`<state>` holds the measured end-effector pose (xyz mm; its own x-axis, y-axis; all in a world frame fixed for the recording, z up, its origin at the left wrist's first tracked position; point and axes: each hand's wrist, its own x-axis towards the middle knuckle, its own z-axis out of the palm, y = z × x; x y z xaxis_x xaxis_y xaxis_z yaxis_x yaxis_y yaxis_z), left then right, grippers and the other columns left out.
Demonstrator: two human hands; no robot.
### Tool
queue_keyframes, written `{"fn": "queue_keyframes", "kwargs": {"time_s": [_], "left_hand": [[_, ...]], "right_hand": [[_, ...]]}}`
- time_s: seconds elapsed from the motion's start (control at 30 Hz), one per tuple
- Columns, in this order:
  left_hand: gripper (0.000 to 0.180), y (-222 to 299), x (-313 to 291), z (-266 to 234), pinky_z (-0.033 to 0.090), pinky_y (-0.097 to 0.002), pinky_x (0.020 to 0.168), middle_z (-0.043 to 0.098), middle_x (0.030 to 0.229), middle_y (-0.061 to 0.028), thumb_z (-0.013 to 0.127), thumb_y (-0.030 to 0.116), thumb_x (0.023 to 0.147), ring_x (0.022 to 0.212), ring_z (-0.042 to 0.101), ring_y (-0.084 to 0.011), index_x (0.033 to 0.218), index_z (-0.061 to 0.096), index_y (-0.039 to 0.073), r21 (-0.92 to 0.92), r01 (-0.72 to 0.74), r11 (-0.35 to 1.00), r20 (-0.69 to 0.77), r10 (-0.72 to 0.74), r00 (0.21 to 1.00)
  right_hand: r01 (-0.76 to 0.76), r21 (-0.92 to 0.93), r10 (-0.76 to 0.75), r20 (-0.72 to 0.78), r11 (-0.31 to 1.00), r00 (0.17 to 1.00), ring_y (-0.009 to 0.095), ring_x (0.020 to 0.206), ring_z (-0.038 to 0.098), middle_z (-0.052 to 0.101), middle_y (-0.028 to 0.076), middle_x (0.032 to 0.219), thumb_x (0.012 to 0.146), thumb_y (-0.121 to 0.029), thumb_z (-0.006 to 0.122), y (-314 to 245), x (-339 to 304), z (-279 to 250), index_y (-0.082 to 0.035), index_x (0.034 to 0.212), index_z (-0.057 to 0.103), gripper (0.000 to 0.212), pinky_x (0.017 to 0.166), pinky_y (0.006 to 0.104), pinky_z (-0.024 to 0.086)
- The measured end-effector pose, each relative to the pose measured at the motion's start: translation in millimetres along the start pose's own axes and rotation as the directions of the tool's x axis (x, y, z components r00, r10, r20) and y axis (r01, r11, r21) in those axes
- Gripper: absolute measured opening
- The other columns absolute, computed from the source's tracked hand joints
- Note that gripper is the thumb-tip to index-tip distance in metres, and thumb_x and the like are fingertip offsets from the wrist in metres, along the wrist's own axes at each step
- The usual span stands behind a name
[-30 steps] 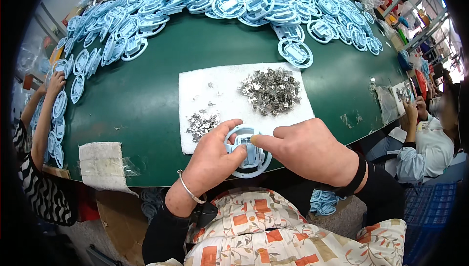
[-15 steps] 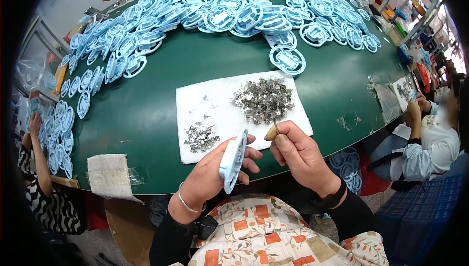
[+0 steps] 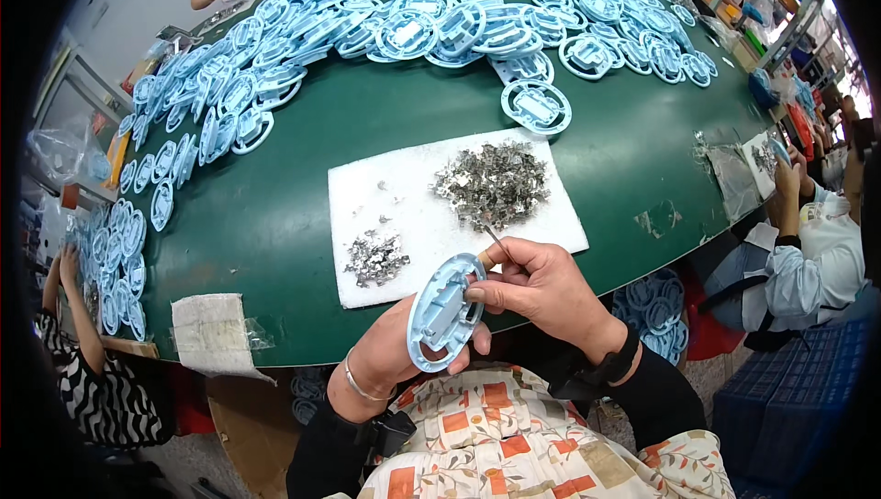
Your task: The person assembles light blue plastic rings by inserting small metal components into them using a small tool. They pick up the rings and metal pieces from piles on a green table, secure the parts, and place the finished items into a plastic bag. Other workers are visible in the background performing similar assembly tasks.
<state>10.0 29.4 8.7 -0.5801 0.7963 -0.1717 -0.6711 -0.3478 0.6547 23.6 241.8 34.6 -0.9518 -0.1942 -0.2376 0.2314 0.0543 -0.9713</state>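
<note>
Ring: one light blue ring with a frame inside, held up off the table, tilted on edge with its open face turned toward the right hand; it sits in front of the left palm and just left of the right hand's fingertips.
Left hand: the left hand is curled around the ring from behind and below, fingertips showing past its lower right rim; the thumb is hidden.
Right hand: the right hand is closed in a pinch around a thin rod, which sticks up beyond the fingers; the thumb tip meets the ring's right side, and a yellowish cover shows on a fingertip by its upper right rim.
Wrists: a bracelet behind the left grip, a black band behind the right.
Pad: a white pad lies just beyond both hands.
Metal parts: a large heap beyond the ring, a smaller heap beyond the left hand.
Table: the green table spreads beyond and to both sides of the grip.
Other rings: a lone ring beyond the pad; a broad pile farther out; more rings below the table edge, right of the right hand.
Cloth: a pale cloth well left of the grip.
People: a person in stripes far left, another in pale clothing far right.
</note>
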Motion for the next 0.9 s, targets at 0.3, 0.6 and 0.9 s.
{"fn": "queue_keyframes", "kwargs": {"time_s": [0.3, 0.6, 0.9], "left_hand": [[0.079, 3, -27, -12, 0.060, -0.0296, 0.057, 0.060, 0.118, -0.0329, 0.075, 0.021, 0.086, 0.088, 0.072, -0.0356, 0.142, 0.034, -0.017, -0.414, -0.094, 0.905, 0.100, 0.148, 0.984], [0.051, -14, -232, -91, 0.051, -0.0314, 0.056, 0.062, 0.109, -0.0236, 0.047, 0.027, 0.099, 0.073, 0.064, -0.0310, 0.134, 0.049, -0.010, -0.201, -0.244, 0.949, -0.458, 0.129, 0.879], [0.050, -164, -487, -297, 0.056, -0.0336, 0.080, 0.072, 0.109, -0.0139, 0.061, 0.035, 0.087, 0.090, 0.071, -0.0313, 0.123, 0.064, 0.000, 0.321, 0.901, 0.291, -0.864, 0.480, 0.152]], "right_hand": [[0.190, -0.024, -0.191, -0.082, 0.982, 0.978, 0.000, 0.060, 0.041, 0.047, -0.009, 0.069, 0.107, -0.021, 0.048, 12, -4, -5, 0.002, 0.119, 0.064, 0.031, 0.053, 0.0178, 0.034], [0.275, -0.121, -0.297, -0.222, 0.954, 0.929, 0.000, 0.059, 0.039, 0.045, -0.007, 0.067, 0.107, -0.022, 0.051, 7, -11, -33, 0.003, 0.111, 0.066, 0.030, 0.052, 0.0180, 0.033], [0.334, -0.401, -0.434, -0.189, 0.853, 0.881, 0.006, 0.066, 0.051, 0.063, 0.001, 0.080, 0.099, -0.011, 0.062, 10, 3, -33, 0.006, 0.103, 0.068, 0.018, 0.060, 0.0222, 0.043]]}}
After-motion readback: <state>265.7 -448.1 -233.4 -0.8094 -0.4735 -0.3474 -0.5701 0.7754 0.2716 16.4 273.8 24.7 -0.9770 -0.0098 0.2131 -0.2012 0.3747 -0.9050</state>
